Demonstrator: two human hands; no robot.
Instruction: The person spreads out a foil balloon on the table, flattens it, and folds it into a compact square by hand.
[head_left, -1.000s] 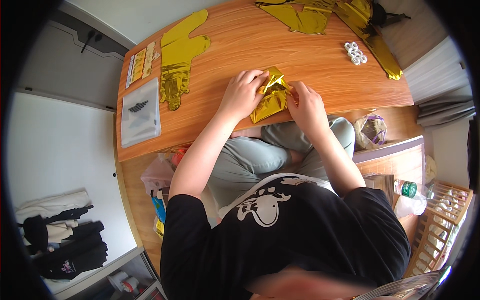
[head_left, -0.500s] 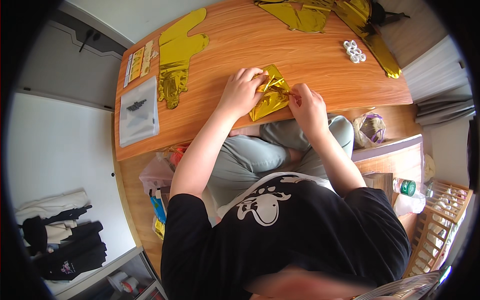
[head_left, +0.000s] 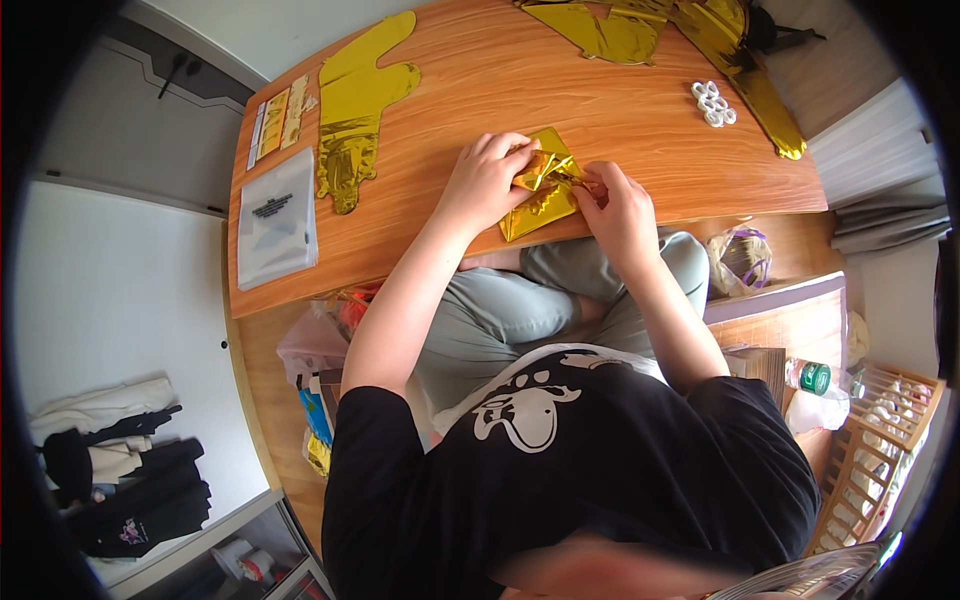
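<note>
A folded piece of shiny gold foil (head_left: 530,220), apparently a flat foil balloon, lies near the front edge of the wooden table. From its left side, my left hand (head_left: 480,185) grips a crumpled fold at the top, with thumb and fingers closed on it. My right hand (head_left: 622,208) pinches the foil's right edge between thumb and fingertips. Further left lies a flat, uninflated gold foil balloon (head_left: 365,95), its lower end wrinkled. More gold foil (head_left: 605,35) is spread at the far right, with one long strip running down the table's right side.
Several small white ribbon rolls (head_left: 712,104) sit together at the right. A stack of clear plastic bags (head_left: 277,222) rests at the left edge, below some printed cards (head_left: 272,122). The table's front edge (head_left: 400,275) runs just above my crossed legs.
The crumpled fold has shifted under my fingers and now stands up more, with a jagged edge showing. My right hand has moved slightly down and right. Both hands still grip the foil.
</note>
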